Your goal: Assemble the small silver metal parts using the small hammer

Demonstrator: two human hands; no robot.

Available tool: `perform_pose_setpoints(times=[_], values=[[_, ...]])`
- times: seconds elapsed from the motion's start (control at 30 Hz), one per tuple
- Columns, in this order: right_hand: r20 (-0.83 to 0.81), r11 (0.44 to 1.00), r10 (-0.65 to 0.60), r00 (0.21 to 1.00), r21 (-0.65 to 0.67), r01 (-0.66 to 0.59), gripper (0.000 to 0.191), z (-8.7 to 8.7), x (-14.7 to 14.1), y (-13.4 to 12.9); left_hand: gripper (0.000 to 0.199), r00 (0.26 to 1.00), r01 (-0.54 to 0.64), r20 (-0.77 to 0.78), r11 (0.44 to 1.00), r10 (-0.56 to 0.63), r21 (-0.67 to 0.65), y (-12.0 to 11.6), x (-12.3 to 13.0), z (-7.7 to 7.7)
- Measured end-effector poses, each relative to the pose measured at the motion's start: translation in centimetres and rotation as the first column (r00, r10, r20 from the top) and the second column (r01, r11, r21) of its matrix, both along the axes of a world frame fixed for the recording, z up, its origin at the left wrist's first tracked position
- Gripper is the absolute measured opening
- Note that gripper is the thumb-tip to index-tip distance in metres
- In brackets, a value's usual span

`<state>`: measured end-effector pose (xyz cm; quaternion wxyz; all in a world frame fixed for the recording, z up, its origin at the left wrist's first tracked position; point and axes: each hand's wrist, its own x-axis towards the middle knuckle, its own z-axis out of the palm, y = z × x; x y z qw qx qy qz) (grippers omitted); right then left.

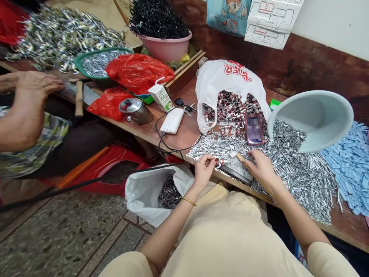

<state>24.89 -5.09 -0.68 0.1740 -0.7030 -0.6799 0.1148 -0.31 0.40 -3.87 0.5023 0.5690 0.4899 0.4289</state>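
Observation:
My left hand (204, 171) is closed in a pinch on a small red-and-silver metal part (221, 161) with a curved loop, above the table edge. My right hand (261, 167) is closed around the wooden handle of a small hammer (239, 156), whose pale head points toward the left hand. Its grip is partly hidden. Beneath both hands lies a dark flat metal bar (235, 175) along the edge, among loose silver metal pieces (209, 146). Behind them, a white plastic bag (230, 75) spills many similar red-and-silver parts (230, 109). A phone (255, 129) leans on these parts.
A tipped grey-blue basin (325, 107) stands over more metal strips, beside light-blue pieces (346, 165). A power bank (172, 120), steel mug (135, 110) and drink carton (160, 97) sit leftward. Below is an open white sack (144, 192). A co-worker's arms (25, 104) are at far left.

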Motion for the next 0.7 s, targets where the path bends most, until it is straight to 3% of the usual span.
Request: perform_pose_setpoints(times=[0.1, 0.27, 0.33, 0.4, 0.47, 0.57, 0.63, 0.7], values=[[0.072, 0.996, -0.019, 0.997, -0.087, 0.025, 0.022, -0.6, -1.6, -3.4, 0.019, 0.998, 0.014, 0.056, 1.0, -0.013, -0.028, -0.1, 0.8, -0.1], [0.1, 0.996, -0.095, 0.99, 0.006, 0.095, 0.019, -0.9, -1.3, -3.7, 0.019, 0.986, 0.138, 0.096, 0.99, -0.134, -0.028, -0.6, 1.9, 0.8], [0.015, 0.99, -0.094, 0.995, 0.11, 0.092, 0.025, -0.2, -1.4, -3.6, 0.017, 0.986, 0.154, 0.067, 0.988, -0.153, -0.01, -1.0, 2.0, 1.2], [-0.174, 0.98, -0.039, 0.984, 0.188, 0.072, 0.033, 0.6, -2.2, -3.7, 0.014, 0.985, 0.165, 0.039, 0.986, -0.166, 0.024, -1.6, 2.1, 1.5], [-0.444, 0.987, 0.026, 0.896, 0.153, 0.047, 0.034, 1.2, -3.4, -3.9, 0.012, 0.983, 0.179, 0.019, 0.981, -0.181, 0.076, -2.2, 2.4, 1.8], [-0.774, 0.999, -0.015, 0.633, 0.011, 0.037, 0.023, 1.3, -4.9, -4.1, 0.01, 0.978, 0.207, -0.026, 0.964, -0.206, 0.164, -2.8, 2.8, 2.1], [-0.851, 0.997, -0.056, 0.522, -0.025, 0.067, 0.022, 0.9, -5.3, -4.3, 0.009, 0.966, 0.259, -0.077, 0.942, -0.248, 0.214, -2.8, 2.8, 2.2], [-0.863, 0.996, -0.067, 0.501, -0.024, 0.091, 0.025, 0.4, -5.5, -4.7, 0.009, 0.944, 0.328, -0.12, 0.909, -0.307, 0.258, -2.8, 2.7, 2.3]])
